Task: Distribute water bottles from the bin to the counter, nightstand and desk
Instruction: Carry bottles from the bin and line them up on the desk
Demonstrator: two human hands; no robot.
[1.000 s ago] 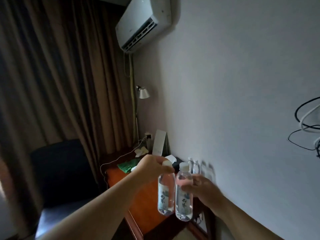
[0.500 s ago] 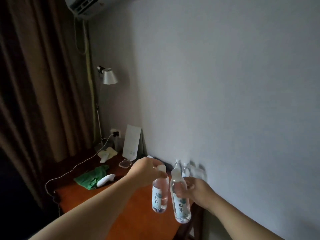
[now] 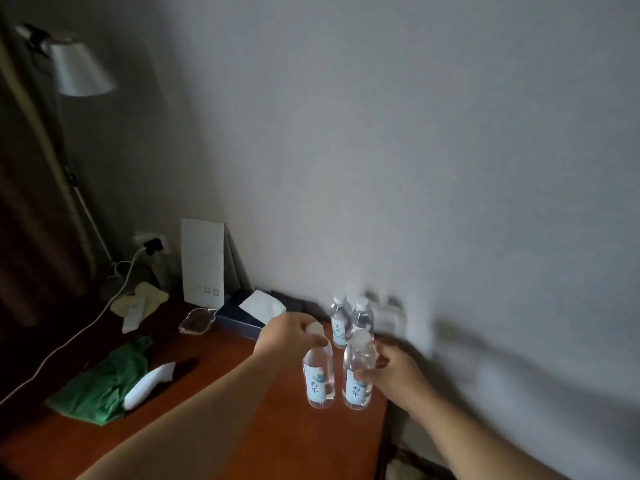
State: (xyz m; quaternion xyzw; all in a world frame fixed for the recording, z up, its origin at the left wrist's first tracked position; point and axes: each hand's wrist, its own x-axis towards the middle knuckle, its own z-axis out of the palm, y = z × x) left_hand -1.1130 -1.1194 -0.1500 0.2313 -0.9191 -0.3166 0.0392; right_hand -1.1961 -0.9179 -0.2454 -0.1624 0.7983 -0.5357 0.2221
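My left hand (image 3: 284, 336) grips a clear water bottle (image 3: 318, 379) by its white cap and neck, so it hangs upright over the reddish wooden desk (image 3: 242, 427). My right hand (image 3: 394, 374) holds a second bottle (image 3: 358, 375) round its body, right beside the first. Both carry a white and teal label. Two more bottles (image 3: 341, 322) (image 3: 362, 318) stand upright on the desk near the wall, just behind the held pair. Whether the held bottles touch the desk I cannot tell.
On the desk lie a green cloth (image 3: 100, 382), a white handheld device (image 3: 149, 384), a dark tissue box (image 3: 242, 315), a small clear tray (image 3: 195, 322) and a white card (image 3: 202, 261) leaning on the wall. A floor lamp (image 3: 78, 69) and a charger cable (image 3: 104, 306) are at left.
The view has come closer to the desk and tilted down. Both hands have carried their bottles forward and lower, near the two standing bottles.
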